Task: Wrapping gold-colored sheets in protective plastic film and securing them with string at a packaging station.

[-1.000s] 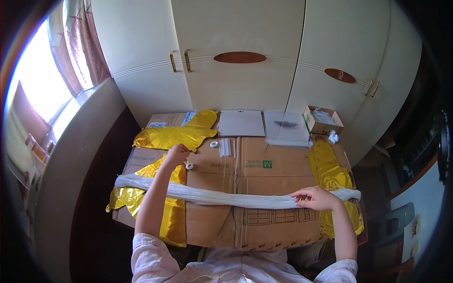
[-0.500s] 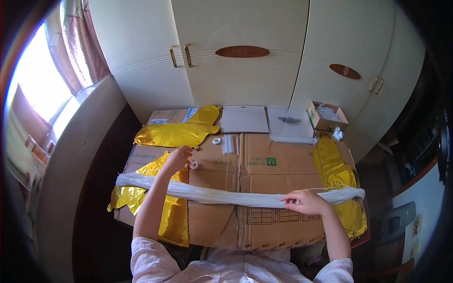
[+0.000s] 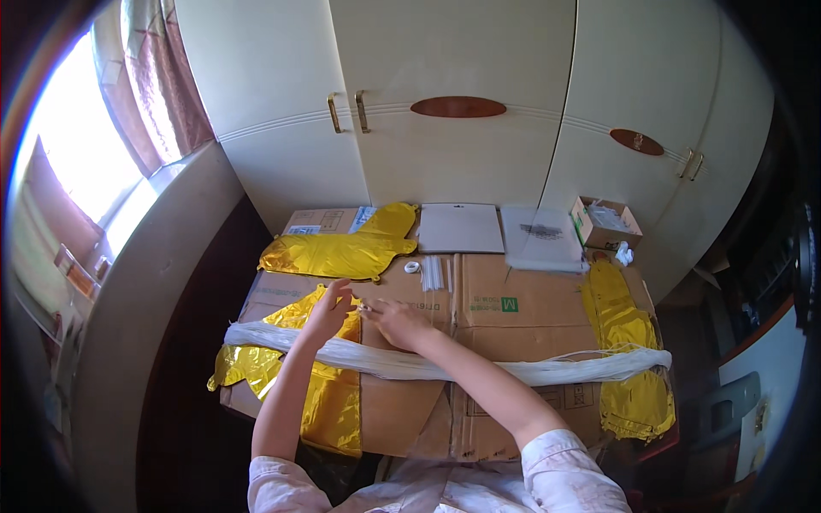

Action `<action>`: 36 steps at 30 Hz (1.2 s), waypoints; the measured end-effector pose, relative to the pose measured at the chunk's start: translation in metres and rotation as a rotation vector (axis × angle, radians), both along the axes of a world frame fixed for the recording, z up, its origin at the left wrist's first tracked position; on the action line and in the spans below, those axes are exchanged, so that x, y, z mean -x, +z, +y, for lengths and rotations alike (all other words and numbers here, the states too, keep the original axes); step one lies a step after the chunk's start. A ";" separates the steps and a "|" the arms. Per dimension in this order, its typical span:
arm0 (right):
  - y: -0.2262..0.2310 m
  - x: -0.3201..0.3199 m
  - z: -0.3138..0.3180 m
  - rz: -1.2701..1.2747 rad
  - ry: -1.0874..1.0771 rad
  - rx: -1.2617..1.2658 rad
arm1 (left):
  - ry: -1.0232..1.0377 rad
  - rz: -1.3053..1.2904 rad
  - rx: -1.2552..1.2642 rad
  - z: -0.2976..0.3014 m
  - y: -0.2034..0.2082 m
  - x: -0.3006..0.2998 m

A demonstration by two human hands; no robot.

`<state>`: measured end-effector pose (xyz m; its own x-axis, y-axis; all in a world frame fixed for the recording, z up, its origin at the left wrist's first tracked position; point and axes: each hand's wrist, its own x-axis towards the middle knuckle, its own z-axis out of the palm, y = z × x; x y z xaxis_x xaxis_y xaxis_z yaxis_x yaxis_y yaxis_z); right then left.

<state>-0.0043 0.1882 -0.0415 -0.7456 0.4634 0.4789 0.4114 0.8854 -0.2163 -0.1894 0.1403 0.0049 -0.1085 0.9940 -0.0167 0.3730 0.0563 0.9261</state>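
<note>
My left hand point(image 3: 328, 313) hovers over the gold foil balloon point(image 3: 338, 402) on the left, its fingers loosely bent and apart; nothing shows in them. Close beside it, my right hand point(image 3: 400, 325) reaches across to the left with its fingertips closed on a small white roll point(image 3: 366, 307), partly hidden by the fingers. A long bundle of white strings point(image 3: 402, 362) lies crosswise under my forearms. Its left end rests on the left foil balloon and its right end on another gold foil balloon point(image 3: 629, 342).
Flattened cardboard point(image 3: 505, 342) covers the table. Farther back lie a third gold foil balloon point(image 3: 338, 255), a white ring-shaped roll point(image 3: 412, 267), thin white sticks point(image 3: 434, 274), a pale board point(image 3: 462, 229), a clear plastic bag point(image 3: 543, 244) and a small box point(image 3: 605, 224). Cupboard doors rise behind.
My right hand has left the string bundle and crossed to the left, onto the small white roll. My left hand stays near it. The whole view has shifted slightly.
</note>
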 end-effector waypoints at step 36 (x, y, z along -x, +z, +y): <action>0.042 -0.069 0.019 0.091 -0.267 -0.078 | -0.162 0.313 -0.150 -0.090 0.048 -0.032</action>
<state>0.0644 0.2072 0.0004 -0.5541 0.5970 0.5801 0.6145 0.7635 -0.1988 -0.1577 0.0506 0.0526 0.0733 0.9876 0.1390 0.6319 -0.1538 0.7597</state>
